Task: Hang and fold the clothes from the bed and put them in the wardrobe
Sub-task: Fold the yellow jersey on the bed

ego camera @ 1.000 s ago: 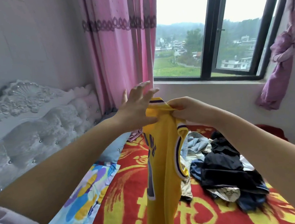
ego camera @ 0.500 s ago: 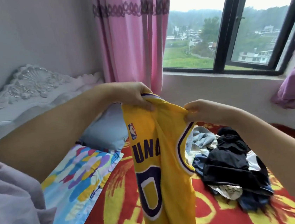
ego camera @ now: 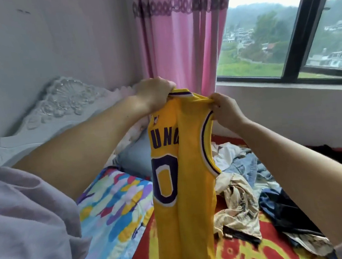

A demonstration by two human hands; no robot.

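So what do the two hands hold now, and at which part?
Both hold the yellow basketball jersey at its top: the left hand grips one shoulder strap, the right hand pinches the other.

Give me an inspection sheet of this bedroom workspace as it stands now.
Surface: bed with red and yellow cover.
Job's things: yellow jersey held up by its shoulders, hanging above the bed.
Clutter: clothes pile to the right of the jersey; blue pillow; patterned sheet.
Grips: left hand and right hand each grip a jersey shoulder.
Cables: nothing seen.
Surroundings: white headboard, pink curtain, window.
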